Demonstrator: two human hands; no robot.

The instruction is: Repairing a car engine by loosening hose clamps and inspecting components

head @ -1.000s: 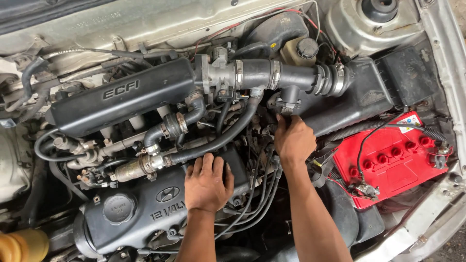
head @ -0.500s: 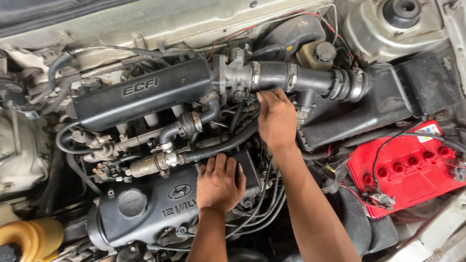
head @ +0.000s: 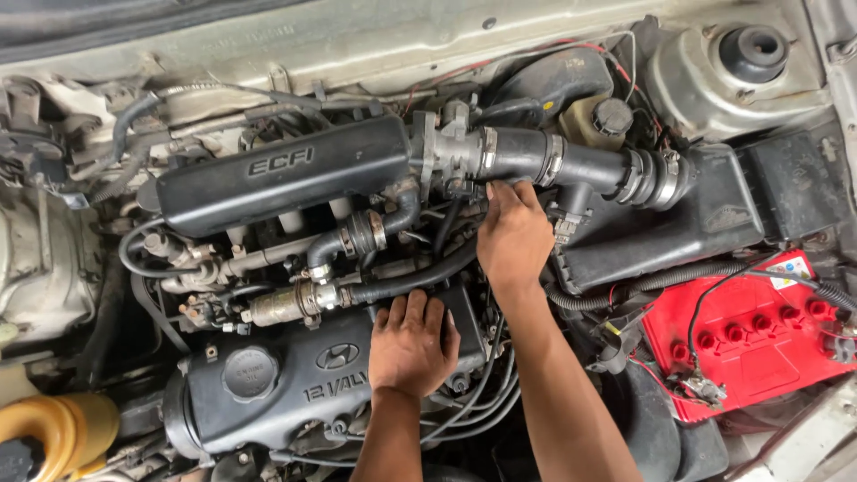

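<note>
Moved up since before, the right hand (head: 513,234) now reaches its fingertips under the black intake hose (head: 571,165) by the throttle body (head: 451,152); whether it grips anything I cannot tell. Left hand (head: 412,344) rests flat, open, on the valve cover (head: 268,384). Fingers risk snagging the hose clamp (head: 553,161).

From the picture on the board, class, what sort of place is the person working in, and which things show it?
Most likely the open engine bay of a car. Signs: the black engine cover under the left hand, the thick black air hose by the right hand, and the red battery.
</note>
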